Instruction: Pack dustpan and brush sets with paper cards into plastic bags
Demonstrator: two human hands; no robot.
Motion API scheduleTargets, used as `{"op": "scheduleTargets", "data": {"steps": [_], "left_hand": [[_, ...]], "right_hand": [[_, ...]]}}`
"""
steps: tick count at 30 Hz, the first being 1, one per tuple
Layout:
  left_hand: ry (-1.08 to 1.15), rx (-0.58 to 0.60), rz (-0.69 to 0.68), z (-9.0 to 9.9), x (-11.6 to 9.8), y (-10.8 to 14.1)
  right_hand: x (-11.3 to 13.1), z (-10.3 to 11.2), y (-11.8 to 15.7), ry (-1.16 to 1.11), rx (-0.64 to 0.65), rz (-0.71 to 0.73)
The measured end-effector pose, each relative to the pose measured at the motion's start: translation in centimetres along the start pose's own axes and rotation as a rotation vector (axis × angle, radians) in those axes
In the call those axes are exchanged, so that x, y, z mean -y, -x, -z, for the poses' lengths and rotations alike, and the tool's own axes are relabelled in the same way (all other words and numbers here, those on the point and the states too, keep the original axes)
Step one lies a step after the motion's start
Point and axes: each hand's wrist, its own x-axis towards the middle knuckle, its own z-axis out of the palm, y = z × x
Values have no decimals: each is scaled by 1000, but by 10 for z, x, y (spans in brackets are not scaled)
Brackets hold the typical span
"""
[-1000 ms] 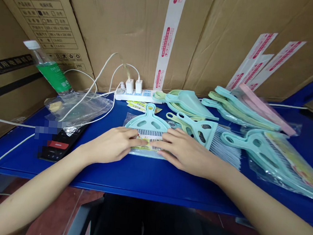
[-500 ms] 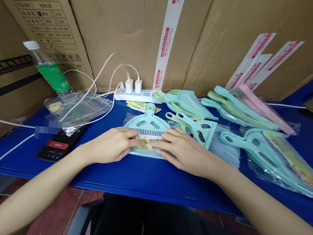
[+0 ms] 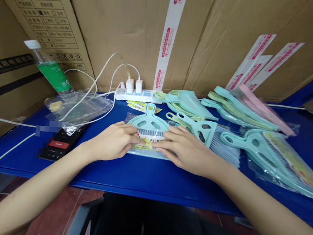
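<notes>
A light teal dustpan and brush set in a clear plastic bag lies on the blue table, its handle pointing away from me. Across its bristles runs a yellow and white printed label. My left hand grips the left side of the set, fingers bent over the edge and thumb laid on the label. From the right, my right hand holds the other side, its fingertips pressing on the label and bag. The tips of both hands nearly meet at the middle of the label. What lies beneath the fingers is hidden.
Right of my hands lie a loose teal brush and a bagged set. Stacked dustpans and a pink one are behind. A power strip, phone, plastic bag and tilted bottle stand leftward, near cardboard boxes.
Both hands stay on the set. My left hand has shifted slightly, with its fingers a little further up the left side; more of the label shows between the hands.
</notes>
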Motion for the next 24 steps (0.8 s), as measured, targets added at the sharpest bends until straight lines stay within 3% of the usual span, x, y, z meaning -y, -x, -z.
{"op": "scheduleTargets", "data": {"steps": [16, 24], "left_hand": [[117, 151, 251, 17, 20, 11], [107, 196, 272, 21, 26, 16]], "right_hand": [[-6, 22, 6, -73, 137, -135], [-13, 23, 11, -74, 151, -147]]}}
